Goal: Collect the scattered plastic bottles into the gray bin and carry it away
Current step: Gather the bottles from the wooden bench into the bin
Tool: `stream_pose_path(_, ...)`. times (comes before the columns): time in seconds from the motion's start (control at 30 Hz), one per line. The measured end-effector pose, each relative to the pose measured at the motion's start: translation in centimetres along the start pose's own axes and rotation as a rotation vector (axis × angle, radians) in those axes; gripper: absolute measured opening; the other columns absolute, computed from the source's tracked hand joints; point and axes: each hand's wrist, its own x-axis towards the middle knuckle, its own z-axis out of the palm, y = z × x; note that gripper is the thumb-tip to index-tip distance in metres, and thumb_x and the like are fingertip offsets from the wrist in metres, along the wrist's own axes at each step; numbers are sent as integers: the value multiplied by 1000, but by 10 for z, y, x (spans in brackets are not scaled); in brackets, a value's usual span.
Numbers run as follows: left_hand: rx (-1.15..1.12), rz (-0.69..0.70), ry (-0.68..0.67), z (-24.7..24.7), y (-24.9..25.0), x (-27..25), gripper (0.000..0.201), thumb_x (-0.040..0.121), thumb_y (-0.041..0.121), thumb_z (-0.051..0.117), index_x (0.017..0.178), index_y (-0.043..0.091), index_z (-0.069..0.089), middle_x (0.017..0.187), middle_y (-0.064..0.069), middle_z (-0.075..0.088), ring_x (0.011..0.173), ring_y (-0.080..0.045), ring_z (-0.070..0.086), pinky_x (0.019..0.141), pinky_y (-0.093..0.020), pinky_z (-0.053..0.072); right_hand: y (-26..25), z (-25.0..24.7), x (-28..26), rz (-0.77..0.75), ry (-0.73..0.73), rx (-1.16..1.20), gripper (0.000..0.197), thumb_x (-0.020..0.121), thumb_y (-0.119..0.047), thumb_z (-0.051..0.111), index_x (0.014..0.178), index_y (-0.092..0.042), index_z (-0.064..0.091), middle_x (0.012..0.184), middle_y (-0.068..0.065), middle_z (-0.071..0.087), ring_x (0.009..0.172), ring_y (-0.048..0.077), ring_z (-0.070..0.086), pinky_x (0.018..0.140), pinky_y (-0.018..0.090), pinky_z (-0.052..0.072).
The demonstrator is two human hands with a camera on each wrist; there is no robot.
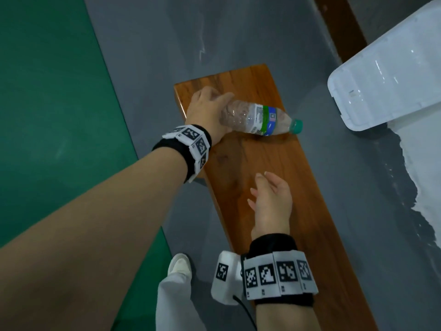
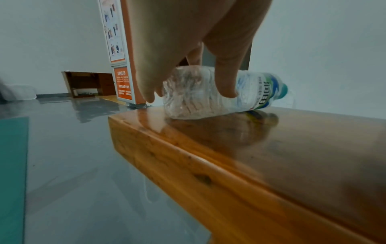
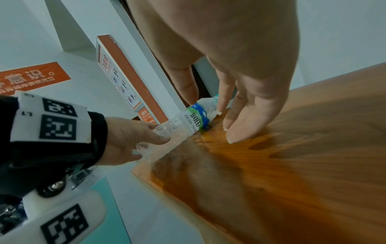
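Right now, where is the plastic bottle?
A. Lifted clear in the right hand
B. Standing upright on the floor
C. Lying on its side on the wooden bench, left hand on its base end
C: the plastic bottle lies flat on the wooden bench, the left hand curled round its base end; the right hand holds nothing.

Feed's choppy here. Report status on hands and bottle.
Left hand grips bottle lying on bench. Right hand open, empty. Nothing blocking; bin not in view.
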Motion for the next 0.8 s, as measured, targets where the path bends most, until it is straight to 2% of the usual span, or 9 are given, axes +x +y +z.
stream_pose_path(0.07,-70,-35,8,1,-4,-7,73,75,28,76,140,26,42,135,-9,36,127,-28,32,108,-37,33,2,5,-2,-4,-17,12,33,92,-27,61,124,-28,55,122,-4,59,112,16,58,99,41,50)
stream_pose_path(0.23,-321,-125,43,-6,-22,-38,66,77,28,76,136,26,47,130,-8,37,125,-24,33,110,-31,30,-3,27,-15,-38,-98,35,39,92,-31,61,130,-25,51,126,-2,57,110,14,59,89,30,53)
stream_pose_path(0.33,-473,-176,92,-12,-45,-71,64,75,27,77,134,26,50,122,-4,39,121,-21,37,109,-31,33,-2,50,-27,-75,-166,24,57,91,-38,62,141,-21,40,132,-1,54,116,15,57,95,33,51)
stream_pose_path(0.43,-623,-221,145,-20,-77,-109,64,73,24,79,132,24,53,115,-2,41,118,-19,43,107,-30,36,5,82,-46,-113,-248,38,71,89,-41,64,148,-18,30,128,-1,56,118,16,57,99,35,49)
stream_pose_path(0.53,-666,-271,188,-30,-113,-154,64,74,21,79,132,22,53,114,-4,42,117,-17,44,102,-19,32,24,118,-72,-146,-341,56,62,88,-35,67,140,-12,41,124,5,64,113,19,64,98,40,52)
stream_pose_path(0.6,-692,-323,229,-39,-143,-187,64,73,21,79,132,21,52,115,-4,42,117,-18,43,102,-18,30,43,144,-95,-148,-390,36,55,88,-30,69,133,-9,46,119,9,68,110,23,66,97,46,52)
stream_pose_path(0.73,-752,-477,331,-59,-212,-265,66,73,21,79,132,22,52,116,-3,43,116,-16,43,103,-18,31,94,196,-157,-125,-499,-108,50,87,-24,71,129,-11,48,119,5,67,109,20,66,88,38,56)
stream_pose_path(0.8,-765,-526,371,-66,-237,-298,66,72,21,80,132,23,52,115,-3,43,115,-14,44,99,-12,30,116,216,-181,-114,-553,-153,49,86,-22,71,128,-11,48,120,6,66,109,20,66,83,35,57)
